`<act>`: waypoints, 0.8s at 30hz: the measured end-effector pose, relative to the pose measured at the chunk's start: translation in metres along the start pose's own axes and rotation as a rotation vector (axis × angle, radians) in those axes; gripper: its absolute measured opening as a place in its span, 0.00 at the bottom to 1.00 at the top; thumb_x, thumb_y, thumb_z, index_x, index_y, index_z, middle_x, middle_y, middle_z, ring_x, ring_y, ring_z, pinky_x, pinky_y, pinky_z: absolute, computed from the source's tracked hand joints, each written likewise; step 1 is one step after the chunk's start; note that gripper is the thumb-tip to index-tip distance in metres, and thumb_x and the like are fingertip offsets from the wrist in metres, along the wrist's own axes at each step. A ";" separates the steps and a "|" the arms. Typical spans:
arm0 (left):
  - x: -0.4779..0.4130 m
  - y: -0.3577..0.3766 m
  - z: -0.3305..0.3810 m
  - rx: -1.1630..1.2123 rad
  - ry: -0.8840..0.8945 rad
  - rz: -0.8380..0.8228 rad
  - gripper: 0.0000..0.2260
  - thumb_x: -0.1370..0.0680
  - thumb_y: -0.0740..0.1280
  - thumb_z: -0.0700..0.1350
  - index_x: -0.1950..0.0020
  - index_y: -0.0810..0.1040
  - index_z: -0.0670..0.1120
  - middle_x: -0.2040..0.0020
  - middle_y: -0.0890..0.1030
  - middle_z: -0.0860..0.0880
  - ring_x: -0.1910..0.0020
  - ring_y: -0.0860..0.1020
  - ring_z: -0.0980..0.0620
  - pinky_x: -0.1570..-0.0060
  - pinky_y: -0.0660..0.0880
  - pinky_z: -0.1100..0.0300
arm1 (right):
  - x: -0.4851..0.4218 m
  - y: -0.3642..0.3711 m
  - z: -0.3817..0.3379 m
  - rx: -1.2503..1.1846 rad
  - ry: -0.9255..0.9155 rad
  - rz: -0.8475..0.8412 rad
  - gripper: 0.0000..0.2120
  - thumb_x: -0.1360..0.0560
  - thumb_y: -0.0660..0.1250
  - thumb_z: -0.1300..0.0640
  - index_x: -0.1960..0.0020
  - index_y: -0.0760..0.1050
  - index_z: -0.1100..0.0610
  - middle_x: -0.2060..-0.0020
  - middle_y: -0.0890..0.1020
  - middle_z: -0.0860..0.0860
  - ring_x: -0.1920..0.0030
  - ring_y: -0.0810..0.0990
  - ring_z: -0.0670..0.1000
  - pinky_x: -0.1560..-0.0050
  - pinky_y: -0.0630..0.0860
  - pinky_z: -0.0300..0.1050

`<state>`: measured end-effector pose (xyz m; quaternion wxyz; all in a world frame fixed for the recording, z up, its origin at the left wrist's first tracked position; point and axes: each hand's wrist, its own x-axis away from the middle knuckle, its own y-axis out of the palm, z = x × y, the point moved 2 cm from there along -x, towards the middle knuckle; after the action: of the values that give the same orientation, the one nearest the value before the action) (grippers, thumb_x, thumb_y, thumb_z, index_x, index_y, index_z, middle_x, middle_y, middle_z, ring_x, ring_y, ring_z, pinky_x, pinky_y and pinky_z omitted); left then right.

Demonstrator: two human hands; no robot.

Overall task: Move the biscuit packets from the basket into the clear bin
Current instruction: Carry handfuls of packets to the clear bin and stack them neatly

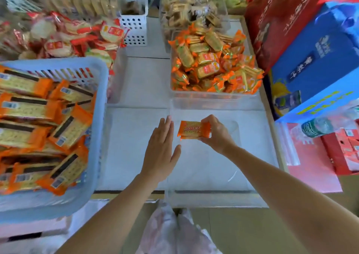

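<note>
A light blue basket [101, 117] at the left holds several orange biscuit packets [38, 129] lying mostly face down. In front of me stands a clear bin [252, 156] with nothing on its floor. My right hand [217, 135] pinches a small stack of orange biscuit packets [194, 129] by its right end, held above the bin's far left part. My left hand [163, 149] is flat with fingers apart at the bin's left wall, just left of the held packets and not touching them.
Behind the clear bin stands another clear bin [213, 95] heaped with orange packets. Red-wrapped rice crackers [64, 38] pile up at the far left beside a white perforated basket [134, 26]. Blue and red gift boxes [314, 55] line the right edge.
</note>
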<state>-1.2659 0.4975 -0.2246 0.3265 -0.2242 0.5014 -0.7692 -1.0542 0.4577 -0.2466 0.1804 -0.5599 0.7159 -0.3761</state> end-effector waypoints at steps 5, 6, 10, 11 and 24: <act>-0.007 -0.002 -0.010 0.095 0.065 0.017 0.29 0.19 0.48 0.55 0.22 0.48 0.43 0.21 0.48 0.47 0.22 0.45 0.49 0.24 0.51 0.47 | -0.021 0.028 0.007 0.043 -0.011 0.039 0.24 0.31 0.73 0.63 0.37 0.70 0.60 0.41 0.72 0.56 0.49 0.77 0.59 0.50 0.74 0.51; -0.008 -0.002 -0.011 0.118 0.065 0.015 0.29 0.18 0.48 0.55 0.22 0.48 0.42 0.21 0.49 0.47 0.22 0.45 0.49 0.25 0.52 0.46 | -0.023 0.033 0.009 0.067 -0.019 0.049 0.24 0.31 0.72 0.64 0.37 0.71 0.60 0.40 0.71 0.57 0.49 0.77 0.60 0.51 0.75 0.51; -0.011 0.000 -0.009 0.176 0.063 0.028 0.29 0.18 0.47 0.56 0.22 0.49 0.43 0.21 0.48 0.47 0.22 0.47 0.49 0.26 0.54 0.44 | -0.023 0.047 0.021 0.168 0.014 0.135 0.23 0.31 0.73 0.62 0.38 0.73 0.57 0.40 0.70 0.58 0.45 0.74 0.60 0.56 0.78 0.52; -0.010 0.001 -0.009 0.179 0.058 0.028 0.29 0.18 0.46 0.57 0.22 0.48 0.44 0.21 0.48 0.47 0.22 0.46 0.49 0.26 0.54 0.44 | -0.022 0.049 0.022 0.175 0.037 0.163 0.22 0.31 0.74 0.62 0.39 0.73 0.57 0.40 0.69 0.58 0.44 0.73 0.60 0.59 0.78 0.51; -0.009 -0.012 -0.001 -0.045 0.006 -0.024 0.27 0.19 0.52 0.52 0.22 0.54 0.42 0.21 0.51 0.45 0.22 0.52 0.44 0.27 0.59 0.46 | -0.013 0.018 0.005 0.111 0.019 0.228 0.13 0.27 0.69 0.57 0.43 0.73 0.55 0.46 0.75 0.54 0.49 0.78 0.55 0.59 0.75 0.48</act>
<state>-1.2634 0.5082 -0.2144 0.3107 -0.2353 0.5168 -0.7622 -1.0592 0.4697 -0.2656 0.2458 -0.4604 0.7547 -0.3974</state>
